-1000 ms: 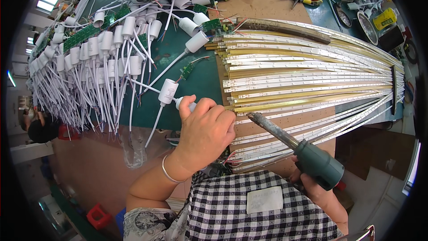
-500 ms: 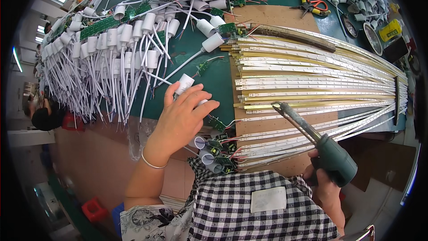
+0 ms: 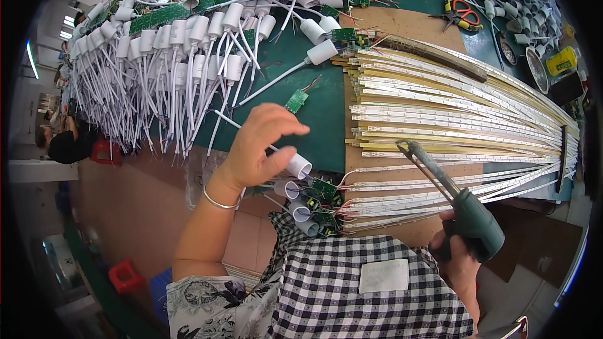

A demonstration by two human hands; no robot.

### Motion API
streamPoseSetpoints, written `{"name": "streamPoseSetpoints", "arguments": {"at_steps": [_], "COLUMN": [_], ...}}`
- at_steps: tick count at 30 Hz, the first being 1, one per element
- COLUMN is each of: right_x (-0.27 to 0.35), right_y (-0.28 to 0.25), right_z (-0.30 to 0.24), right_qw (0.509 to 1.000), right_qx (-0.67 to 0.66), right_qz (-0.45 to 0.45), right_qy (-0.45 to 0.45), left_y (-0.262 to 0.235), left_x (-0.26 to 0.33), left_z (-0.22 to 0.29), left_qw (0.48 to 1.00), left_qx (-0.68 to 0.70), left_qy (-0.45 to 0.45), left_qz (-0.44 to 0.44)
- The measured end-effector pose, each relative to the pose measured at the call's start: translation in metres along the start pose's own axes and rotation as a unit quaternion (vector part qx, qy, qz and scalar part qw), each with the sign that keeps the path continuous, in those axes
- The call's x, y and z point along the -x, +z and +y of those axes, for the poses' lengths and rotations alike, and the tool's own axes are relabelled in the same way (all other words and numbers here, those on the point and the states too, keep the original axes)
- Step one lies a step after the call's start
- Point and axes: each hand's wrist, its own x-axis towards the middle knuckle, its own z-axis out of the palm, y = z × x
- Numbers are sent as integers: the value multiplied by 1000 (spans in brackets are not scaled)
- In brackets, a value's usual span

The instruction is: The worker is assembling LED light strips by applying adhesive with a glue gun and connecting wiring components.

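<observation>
My left hand (image 3: 257, 150) hovers over the near edge of the green mat (image 3: 314, 100), thumb pressed on a white tubular lamp cap (image 3: 300, 166) with a thin white wire; the index finger is lifted. Just below lie a few more white caps (image 3: 298, 210) with small green circuit boards (image 3: 323, 189). My right hand (image 3: 461, 263) grips the green handle of a soldering iron (image 3: 474, 226). Its metal tip (image 3: 405, 146) hangs over the LED strips (image 3: 452, 119), which lie side by side on a brown board.
A mass of white caps with wires (image 3: 163, 56) covers the mat's left and far side. Orange-handled pliers (image 3: 461, 12) and more caps lie at the far right. Another person (image 3: 59, 141) sits far left. A loose green circuit board (image 3: 296, 100) lies mid-mat.
My left hand has carried the white cap from the mat's middle toward the near edge, beside the other caps. The soldering iron has stayed above the strips.
</observation>
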Motion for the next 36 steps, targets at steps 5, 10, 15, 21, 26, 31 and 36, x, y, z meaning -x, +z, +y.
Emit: {"name": "streamPoseSetpoints", "arguments": {"at_steps": [5, 10, 15, 21, 26, 31, 36], "right_x": [0, 4, 1, 0, 8, 5, -4], "right_y": [5, -1, -9, -4, -8, -12, 0], "right_z": [-5, 3, 3, 6, 5, 4, -3], "right_qw": [999, 1000, 999, 999, 998, 999, 999], "right_qx": [25, -10, -27, -34, -49, -33, -41], "right_qz": [32, 10, 4, 12, 11, 32, -9], "right_qy": [12, -1, 22, -10, -25, 14, -1], "left_y": [12, 13, -16, -40, 5, 19, 54], "left_x": [-14, -3, 20, -30, -38, -43, -51], "left_z": [2, 1, 37, 49, 7, 21, 8], "left_qw": [968, 968, 958, 923, 924, 955, 966], "left_qx": [-169, -145, -145, -383, -371, -288, -233], "left_qy": [-174, -201, -199, -43, -51, -69, -90], "left_qz": [63, -39, -150, -7, -79, 3, 64]}}
